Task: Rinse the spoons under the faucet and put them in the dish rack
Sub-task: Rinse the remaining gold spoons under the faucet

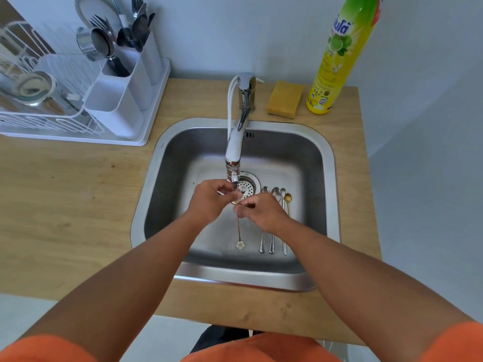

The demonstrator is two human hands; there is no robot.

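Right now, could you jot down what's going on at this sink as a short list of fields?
activity: rinsing one spoon under the faucet
held item: flower-tipped spoon, handle hanging toward the person
left hand: pinching the spoon's upper end at the spout
right hand: gripping the same spoon just below
waiting in sink: four spoons side by side, right of the drain
dish rack: back left on the counter, cutlery already in its holder
nearby: sponge, detergent bottle

left hand (209, 202), right hand (261, 211) | grip flower-end spoon (239, 232) | under faucet (233, 147)
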